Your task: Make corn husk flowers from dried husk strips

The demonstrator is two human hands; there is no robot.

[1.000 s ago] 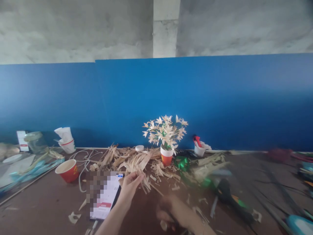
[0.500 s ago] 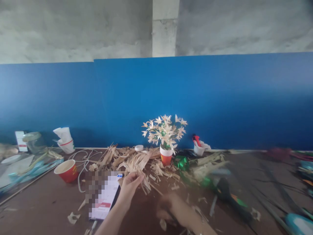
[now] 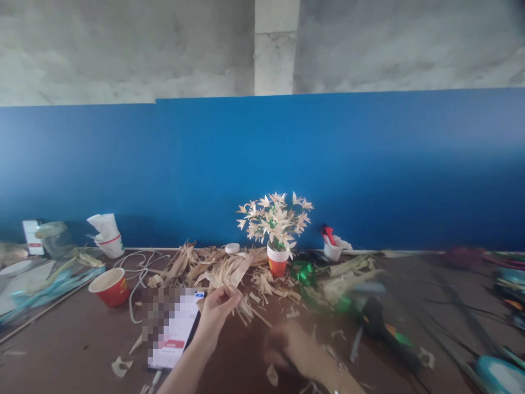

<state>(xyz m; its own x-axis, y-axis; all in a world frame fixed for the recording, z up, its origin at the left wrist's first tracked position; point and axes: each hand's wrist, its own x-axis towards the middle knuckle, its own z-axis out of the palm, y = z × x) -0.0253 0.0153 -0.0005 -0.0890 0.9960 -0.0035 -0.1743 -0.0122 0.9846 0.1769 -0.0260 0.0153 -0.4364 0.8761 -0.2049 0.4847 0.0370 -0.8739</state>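
My left hand (image 3: 215, 316) is raised over the brown table (image 3: 74, 345), its fingers pinched on a bundle of dried straw strips (image 3: 232, 278) that hangs from the pile behind it. Just left of it lies a phone (image 3: 172, 327) with its screen lit. My right hand (image 3: 289, 348) is low at the bottom of the view, blurred, curled round something dark I cannot make out. A red and white cup of pale paper-like flowers (image 3: 278, 230) stands behind the straw.
A red paper cup (image 3: 109, 285), white cable, stacked white cups (image 3: 107, 235) and a glass jar (image 3: 53, 238) sit at the left. Green ribbon (image 3: 302, 272), a small white cup with a red tool (image 3: 332, 245), a dark glue gun (image 3: 383, 328) and scattered scraps lie to the right. A blue wall backs the table.
Almost nothing differs; the view has drifted slightly to the right, and both hands stay where they were.
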